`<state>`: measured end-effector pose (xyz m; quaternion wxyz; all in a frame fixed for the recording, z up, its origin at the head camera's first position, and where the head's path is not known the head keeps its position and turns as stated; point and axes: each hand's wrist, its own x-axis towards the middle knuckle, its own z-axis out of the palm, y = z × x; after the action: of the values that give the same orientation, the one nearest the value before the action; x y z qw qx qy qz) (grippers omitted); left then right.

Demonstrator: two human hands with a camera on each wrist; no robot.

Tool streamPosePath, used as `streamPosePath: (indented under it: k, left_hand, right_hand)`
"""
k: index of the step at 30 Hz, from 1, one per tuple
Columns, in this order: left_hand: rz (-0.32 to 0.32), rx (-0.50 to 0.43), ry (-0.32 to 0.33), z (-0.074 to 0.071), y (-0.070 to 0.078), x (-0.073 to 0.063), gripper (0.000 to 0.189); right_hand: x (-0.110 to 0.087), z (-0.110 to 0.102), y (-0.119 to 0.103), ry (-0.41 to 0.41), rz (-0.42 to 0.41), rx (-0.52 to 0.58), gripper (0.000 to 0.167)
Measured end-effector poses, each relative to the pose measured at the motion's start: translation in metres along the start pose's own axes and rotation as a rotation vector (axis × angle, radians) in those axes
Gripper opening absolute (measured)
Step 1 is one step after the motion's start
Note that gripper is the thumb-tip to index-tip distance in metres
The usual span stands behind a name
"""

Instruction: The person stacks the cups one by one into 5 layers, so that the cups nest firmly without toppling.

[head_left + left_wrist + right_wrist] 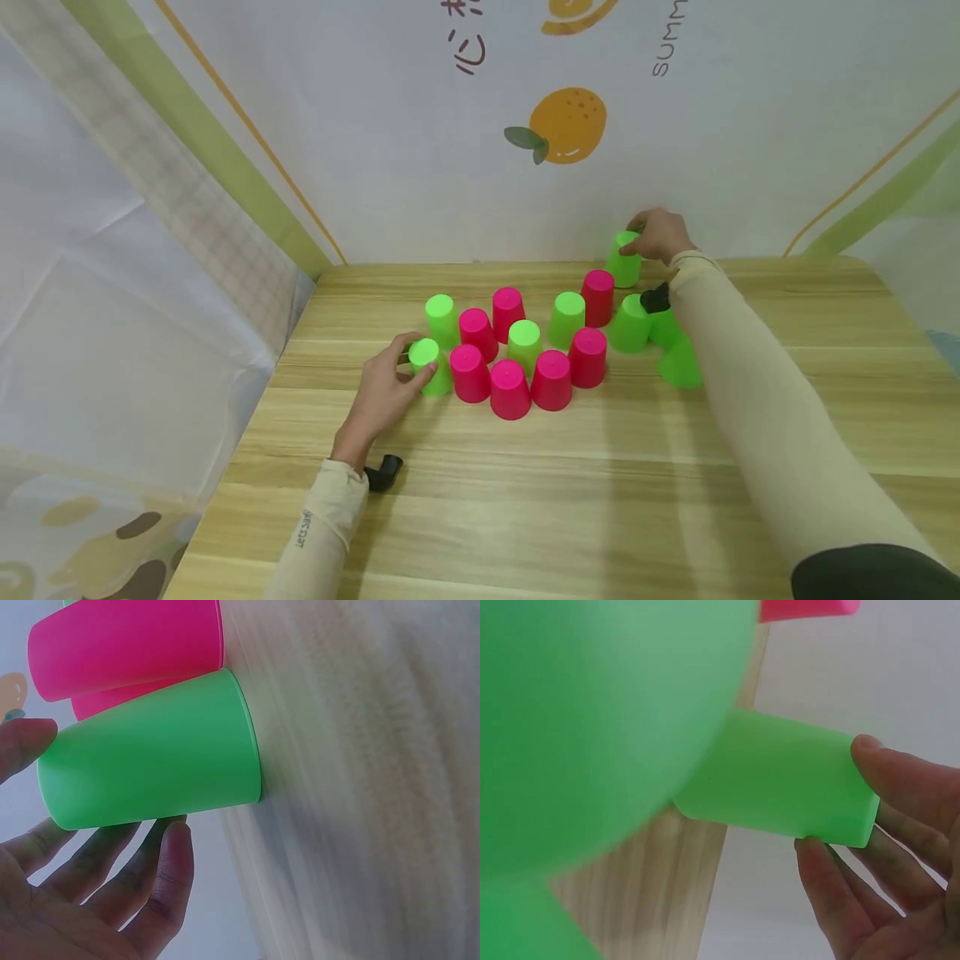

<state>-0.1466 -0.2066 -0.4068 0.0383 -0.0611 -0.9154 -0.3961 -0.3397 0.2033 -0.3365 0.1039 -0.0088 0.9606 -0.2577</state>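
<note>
Upside-down pink and green cups stand grouped on the wooden table. At the group's left end, my left hand (384, 392) holds a green cup (154, 754) between thumb and fingers, a pink cup (127, 645) right beside it. Far back on the right, my right hand (660, 235) pinches another green cup (787, 780) near its closed top. Next to that cup stands a pink cup (597, 298). A green cup fills the upper left of the right wrist view, close to the camera. Several green cups (681, 364) sit partly hidden under my right forearm.
The wooden table (465, 508) ends at a back edge against a white cloth (420, 200) with printed fruit. Between my hands stand several more cups, such as a front pink cup (510, 390) and a middle green cup (524, 346).
</note>
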Motion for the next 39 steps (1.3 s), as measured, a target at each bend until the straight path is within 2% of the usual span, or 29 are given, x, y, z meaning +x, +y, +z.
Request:
streamPosePath:
  k: [8,19,25,32,39]
  left_hand:
    - [0.003,-0.006,0.0,-0.001,0.0,0.002,0.046]
    - [0.006,-0.021,-0.003,0.0,0.004,0.001,0.047]
    - [0.003,-0.025,0.01,0.001,0.002,-0.002,0.049]
    - [0.01,-0.01,0.049,-0.006,0.007,-0.004,0.047]
    - [0.059,0.052,0.059,-0.017,0.017,-0.005,0.046]
  right_hand:
    - [0.001,0.002,0.001,-0.019,0.015,-0.018,0.055]
    - [-0.002,-0.005,-0.001,-0.061,0.023,-0.048,0.061]
    - [-0.007,-0.013,-0.003,-0.056,0.005,-0.076,0.062]
    - [-0.02,-0.028,-0.004,-0.082,-0.029,-0.093,0.068]
    - [-0.033,-0.039,0.002,-0.131,-0.066,-0.077,0.07]
